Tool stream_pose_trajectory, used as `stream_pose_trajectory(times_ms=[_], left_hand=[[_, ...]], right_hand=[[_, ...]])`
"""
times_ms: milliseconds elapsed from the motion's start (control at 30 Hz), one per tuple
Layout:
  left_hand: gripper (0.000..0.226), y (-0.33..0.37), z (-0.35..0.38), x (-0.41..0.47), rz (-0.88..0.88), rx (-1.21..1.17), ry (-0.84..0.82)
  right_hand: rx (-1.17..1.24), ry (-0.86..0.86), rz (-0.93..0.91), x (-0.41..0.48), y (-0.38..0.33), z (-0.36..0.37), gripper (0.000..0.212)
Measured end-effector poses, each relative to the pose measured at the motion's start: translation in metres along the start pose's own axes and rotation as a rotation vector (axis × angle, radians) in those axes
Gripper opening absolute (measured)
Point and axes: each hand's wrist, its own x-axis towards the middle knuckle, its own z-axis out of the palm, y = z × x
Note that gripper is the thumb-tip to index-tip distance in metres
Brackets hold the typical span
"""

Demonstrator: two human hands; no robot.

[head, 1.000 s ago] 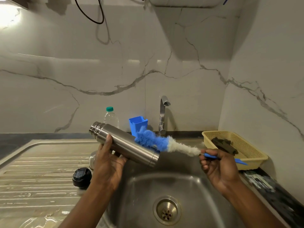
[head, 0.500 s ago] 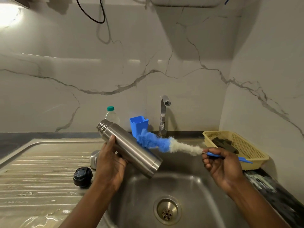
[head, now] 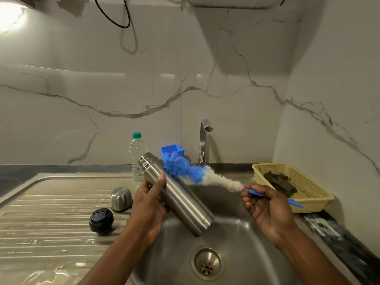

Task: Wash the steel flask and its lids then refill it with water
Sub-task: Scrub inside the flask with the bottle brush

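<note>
Head view, left to right. Ribbed stainless steel drainboard [head: 51, 212], wet and streaky, lies left of the left grip. Black round plastic stopper lid [head: 101, 220] sits on it, just left of the left wrist. Domed brushed-steel cup lid [head: 121, 199] stands mouth-down close beside the left hand, apart from the stopper. Clear ridged plastic water bottle with teal cap [head: 137, 149] stands upright behind the hand.

Left hand [head: 149, 204] wraps the cylindrical brushed-steel flask [head: 181, 198] round its upper body, thumb across the top, fingers hidden underneath. Flask is tilted, with its open threaded mouth up and away and its flat base down over the smooth steel sink basin [head: 242, 239]. No lid on it.

Fluffy bottle brush with blue tip and white lower bristles [head: 197, 174] lies against the flask's outer side just past the left thumb, not inside the mouth. Blue square plastic holder [head: 171, 153] and curved chrome tap [head: 203, 140] stand behind the brush.

Right hand [head: 267, 206], palm up with fingers curled, pinches the brush's thin blue plastic handle, whose end pokes out past the hand. Yellow woven-mesh plastic basket [head: 312, 204] sits beyond that hand, with a dark crumpled cloth [head: 280, 183] inside.
</note>
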Motion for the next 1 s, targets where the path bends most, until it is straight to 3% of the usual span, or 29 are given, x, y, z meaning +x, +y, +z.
stream_pose_trajectory(times_ms=[100,600,833,1000], left_hand=[[0.051,-0.005,0.001,-0.002,-0.022,0.047,-0.04],[0.049,-0.009,-0.003,-0.002,0.006,0.126,-0.106],[0.047,-0.009,-0.003,-0.002,-0.017,0.112,-0.152],[0.049,-0.009,-0.007,-0.001,-0.012,0.137,-0.18]], right_hand=[[0.006,-0.062,0.012,-0.002,0.004,0.009,0.023],[0.028,-0.03,-0.087,-0.001,-0.007,0.003,0.025],[0.068,-0.061,-0.044,-0.002,-0.001,0.01,0.029],[0.122,-0.023,0.0,0.0,0.001,0.006,0.018]])
